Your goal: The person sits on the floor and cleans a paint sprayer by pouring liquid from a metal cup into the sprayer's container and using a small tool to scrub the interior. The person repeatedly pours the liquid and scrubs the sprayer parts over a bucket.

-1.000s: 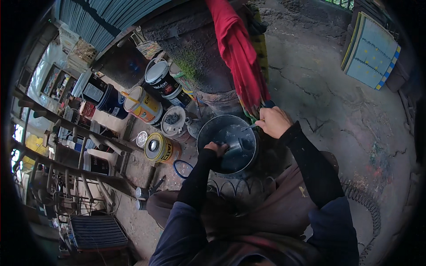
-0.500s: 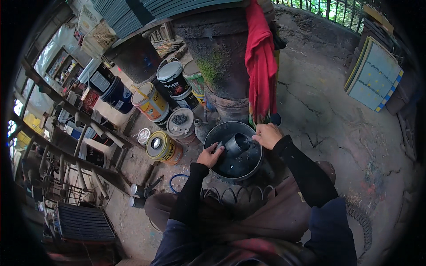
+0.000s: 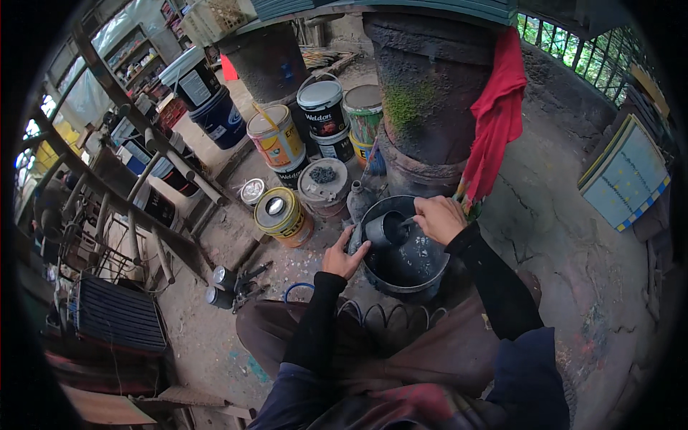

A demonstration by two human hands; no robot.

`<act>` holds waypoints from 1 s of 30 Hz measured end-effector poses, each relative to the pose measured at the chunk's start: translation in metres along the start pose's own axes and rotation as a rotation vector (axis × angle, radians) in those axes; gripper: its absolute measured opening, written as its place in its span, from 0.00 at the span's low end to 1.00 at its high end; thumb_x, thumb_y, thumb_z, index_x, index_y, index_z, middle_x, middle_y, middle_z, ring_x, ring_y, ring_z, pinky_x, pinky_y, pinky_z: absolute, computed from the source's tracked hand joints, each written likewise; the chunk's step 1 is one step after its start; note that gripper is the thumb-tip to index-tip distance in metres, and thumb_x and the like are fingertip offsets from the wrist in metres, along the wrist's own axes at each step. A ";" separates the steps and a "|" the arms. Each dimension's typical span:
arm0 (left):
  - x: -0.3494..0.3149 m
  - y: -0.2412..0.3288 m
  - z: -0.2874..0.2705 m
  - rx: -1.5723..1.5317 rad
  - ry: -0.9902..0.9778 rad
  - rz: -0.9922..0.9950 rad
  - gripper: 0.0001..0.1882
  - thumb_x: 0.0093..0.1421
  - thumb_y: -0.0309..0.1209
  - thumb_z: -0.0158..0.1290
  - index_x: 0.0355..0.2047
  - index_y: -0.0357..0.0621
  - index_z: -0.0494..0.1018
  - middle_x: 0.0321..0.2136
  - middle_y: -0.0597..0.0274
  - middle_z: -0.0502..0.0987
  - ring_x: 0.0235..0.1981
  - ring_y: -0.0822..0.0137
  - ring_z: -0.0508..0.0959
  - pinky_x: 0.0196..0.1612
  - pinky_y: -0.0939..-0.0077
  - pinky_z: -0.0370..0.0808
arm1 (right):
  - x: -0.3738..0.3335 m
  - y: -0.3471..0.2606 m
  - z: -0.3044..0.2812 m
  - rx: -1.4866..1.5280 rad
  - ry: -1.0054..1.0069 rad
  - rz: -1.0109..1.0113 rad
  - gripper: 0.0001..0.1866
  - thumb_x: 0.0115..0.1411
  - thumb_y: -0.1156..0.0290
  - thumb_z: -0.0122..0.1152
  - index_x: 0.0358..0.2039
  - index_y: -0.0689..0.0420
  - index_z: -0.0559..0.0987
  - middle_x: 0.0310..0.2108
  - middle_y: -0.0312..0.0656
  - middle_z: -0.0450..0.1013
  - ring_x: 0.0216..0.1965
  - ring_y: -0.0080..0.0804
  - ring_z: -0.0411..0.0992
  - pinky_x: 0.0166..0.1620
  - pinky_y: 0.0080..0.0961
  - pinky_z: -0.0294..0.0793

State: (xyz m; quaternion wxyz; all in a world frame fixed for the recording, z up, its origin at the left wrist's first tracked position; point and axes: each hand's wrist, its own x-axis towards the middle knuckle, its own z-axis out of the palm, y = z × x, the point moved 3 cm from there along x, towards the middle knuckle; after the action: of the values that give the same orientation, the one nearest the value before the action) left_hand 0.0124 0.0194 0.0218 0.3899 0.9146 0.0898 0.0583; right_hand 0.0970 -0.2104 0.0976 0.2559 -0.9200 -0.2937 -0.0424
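A dark, round basin (image 3: 407, 288) stands on the floor in front of me, with dark liquid or wet residue and pale specks inside. Over its far left part a dark grey mug (image 3: 378, 231) is tilted, its mouth toward the right. My right hand (image 3: 441, 218) is closed round the mug's handle side; its fingers partly hide the handle. At the basin's left rim, my left hand (image 3: 344, 256) has its thumb and fingers around a small grey piece, too unclear to name. A grey-smeared bottle (image 3: 358, 199) stands just beyond that hand.
Paint cans, including a yellow one (image 3: 284, 218) and a dirty lidded one (image 3: 324, 188), stand left of the basin. Behind it rises a large mossy drum (image 3: 423, 100) with a red cloth (image 3: 493, 115) hanging. A wooden rack (image 3: 129, 183) fills the left; a coiled hose (image 3: 390, 314) lies near my legs.
The view has swung left, so the scene sits further right. The mug has moved toward the basin's far left rim, near my left hand. Both hands keep their holds.
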 end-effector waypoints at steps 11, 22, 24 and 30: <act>-0.003 -0.026 0.022 -0.128 0.108 -0.010 0.33 0.51 0.49 0.57 0.56 0.56 0.63 0.35 0.37 0.76 0.39 0.41 0.76 0.41 0.59 0.73 | -0.002 -0.009 0.030 -0.017 -0.032 0.197 0.10 0.52 0.63 0.61 0.27 0.56 0.75 0.24 0.50 0.74 0.32 0.51 0.74 0.36 0.45 0.71; -0.008 -0.036 0.034 -0.002 0.092 0.055 0.36 0.51 0.50 0.57 0.59 0.62 0.58 0.34 0.42 0.78 0.34 0.41 0.77 0.37 0.54 0.74 | -0.023 0.003 0.033 -0.100 -0.165 0.177 0.11 0.51 0.63 0.61 0.25 0.58 0.74 0.24 0.49 0.73 0.31 0.51 0.73 0.35 0.44 0.70; -0.011 -0.037 0.035 0.024 0.088 0.042 0.36 0.51 0.50 0.57 0.59 0.63 0.57 0.34 0.43 0.78 0.33 0.42 0.77 0.35 0.54 0.75 | -0.032 -0.001 0.048 0.003 -0.222 0.105 0.12 0.51 0.64 0.61 0.23 0.59 0.72 0.20 0.50 0.72 0.28 0.50 0.73 0.31 0.41 0.69; -0.015 -0.036 0.048 0.049 0.167 0.109 0.36 0.50 0.49 0.57 0.58 0.65 0.56 0.35 0.49 0.78 0.31 0.44 0.78 0.32 0.55 0.75 | -0.053 0.020 0.023 -0.035 -0.175 0.210 0.10 0.54 0.65 0.57 0.26 0.58 0.71 0.21 0.50 0.72 0.29 0.51 0.73 0.32 0.44 0.69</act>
State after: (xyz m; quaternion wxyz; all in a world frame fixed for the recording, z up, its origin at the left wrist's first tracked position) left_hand 0.0020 0.0074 -0.0381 0.3546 0.9194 0.0735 0.1535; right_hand 0.0631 -0.2405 0.0564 0.2163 -0.9502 -0.2161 0.0597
